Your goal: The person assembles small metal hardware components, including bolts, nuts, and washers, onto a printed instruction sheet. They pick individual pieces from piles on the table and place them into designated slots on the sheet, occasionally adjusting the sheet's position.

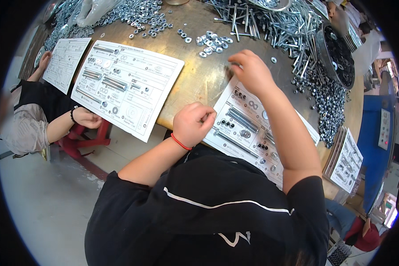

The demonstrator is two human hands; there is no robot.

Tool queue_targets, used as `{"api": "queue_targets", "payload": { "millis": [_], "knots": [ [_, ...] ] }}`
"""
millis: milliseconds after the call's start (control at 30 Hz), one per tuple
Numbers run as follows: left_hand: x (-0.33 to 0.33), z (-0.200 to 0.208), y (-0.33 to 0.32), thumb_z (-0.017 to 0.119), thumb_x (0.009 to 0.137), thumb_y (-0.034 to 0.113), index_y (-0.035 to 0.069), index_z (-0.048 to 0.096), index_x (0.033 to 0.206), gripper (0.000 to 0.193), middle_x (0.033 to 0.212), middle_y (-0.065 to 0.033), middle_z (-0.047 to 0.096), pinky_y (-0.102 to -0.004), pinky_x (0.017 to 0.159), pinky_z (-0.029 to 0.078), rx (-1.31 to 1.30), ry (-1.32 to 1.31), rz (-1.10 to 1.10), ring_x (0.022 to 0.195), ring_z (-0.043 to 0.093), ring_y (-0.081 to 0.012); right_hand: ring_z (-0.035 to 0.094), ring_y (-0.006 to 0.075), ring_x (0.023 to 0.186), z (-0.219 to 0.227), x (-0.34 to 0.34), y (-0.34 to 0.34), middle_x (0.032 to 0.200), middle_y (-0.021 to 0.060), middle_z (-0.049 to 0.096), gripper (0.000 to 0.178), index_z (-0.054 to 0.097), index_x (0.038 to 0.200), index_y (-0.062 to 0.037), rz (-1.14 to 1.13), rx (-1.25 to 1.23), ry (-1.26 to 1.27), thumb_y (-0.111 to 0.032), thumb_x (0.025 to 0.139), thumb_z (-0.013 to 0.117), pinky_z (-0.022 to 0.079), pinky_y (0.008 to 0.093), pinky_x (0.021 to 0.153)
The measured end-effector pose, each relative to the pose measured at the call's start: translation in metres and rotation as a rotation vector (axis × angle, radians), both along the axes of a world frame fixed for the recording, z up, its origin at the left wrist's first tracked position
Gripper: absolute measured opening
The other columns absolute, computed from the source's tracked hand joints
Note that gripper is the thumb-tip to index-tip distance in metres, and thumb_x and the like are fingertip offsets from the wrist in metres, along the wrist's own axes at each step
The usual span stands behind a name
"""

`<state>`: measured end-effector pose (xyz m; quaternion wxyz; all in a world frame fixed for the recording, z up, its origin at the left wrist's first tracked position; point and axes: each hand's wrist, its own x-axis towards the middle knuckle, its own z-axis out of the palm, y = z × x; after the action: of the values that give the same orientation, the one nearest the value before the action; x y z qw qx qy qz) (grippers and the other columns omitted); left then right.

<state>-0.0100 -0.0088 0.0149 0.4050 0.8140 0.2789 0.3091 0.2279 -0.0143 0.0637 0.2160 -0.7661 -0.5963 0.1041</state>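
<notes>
My left hand (193,122), with a red band at its wrist, is curled closed beside the left edge of a white printed card (307,128). Whatever its fingers may hold is hidden. Over the card's far edge, my right hand (252,73) reaches across with bent fingers, a gap between finger and thumb; I see nothing in it. A loose group of flat washers (213,42) lies just beyond this hand. Long bolts (243,119), dark nuts (227,123) and some washers sit on the card, which my right forearm partly covers.
Bolts (248,20) heap at the far side, small nuts (328,108) at the right by a black round tray (336,55). More nuts (142,17) spread far left. Another person's hand (87,118) is near a second filled card (164,84). Stacked cards (348,159) stand at the right edge.
</notes>
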Motion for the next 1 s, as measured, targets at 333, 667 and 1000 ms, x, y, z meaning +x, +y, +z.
{"api": "queue_targets", "payload": {
  "millis": [333, 667, 1000],
  "knots": [
    [-0.007, 0.0, 0.006, 0.072, 0.077, 0.011, 0.012, 0.068, 0.074, 0.005, 0.066, -0.0029, 0.057, -0.0346, 0.056, 0.046, 0.068, -0.038, -0.073, 0.061, 0.057, -0.023, 0.063, 0.0311, 0.091, -0.028, -0.025, 0.075, 0.098, 0.01, 0.063, 0.019, 0.071, 0.102, -0.0132, 0.003, -0.05, -0.14, -0.017, 0.083, 0.069, 0.051, 0.0406, 0.078],
    [-0.008, -0.002, 0.009, 0.072, 0.077, 0.013, 0.012, 0.068, 0.075, 0.004, 0.067, -0.0034, 0.057, -0.0354, 0.055, 0.047, 0.053, -0.059, -0.103, 0.062, 0.058, -0.0241, 0.064, 0.0272, 0.084, -0.019, -0.023, 0.051, 0.091, 0.0084, 0.062, 0.015, 0.071, 0.096, -0.0085, 0.1, -0.111, 0.009, -0.014, 0.082, 0.071, 0.05, 0.0365, 0.074],
    [-0.011, -0.001, 0.007, 0.071, 0.078, 0.013, 0.013, 0.068, 0.077, 0.003, 0.069, -0.003, 0.058, -0.0361, 0.055, 0.046, 0.041, -0.076, -0.066, 0.063, 0.058, -0.0242, 0.065, 0.0277, 0.087, -0.019, -0.035, 0.046, 0.098, 0.0063, 0.065, 0.023, 0.073, 0.1, -0.0118, 0.083, -0.046, -0.001, -0.021, 0.079, 0.074, 0.052, 0.0371, 0.075]
  ]
}}
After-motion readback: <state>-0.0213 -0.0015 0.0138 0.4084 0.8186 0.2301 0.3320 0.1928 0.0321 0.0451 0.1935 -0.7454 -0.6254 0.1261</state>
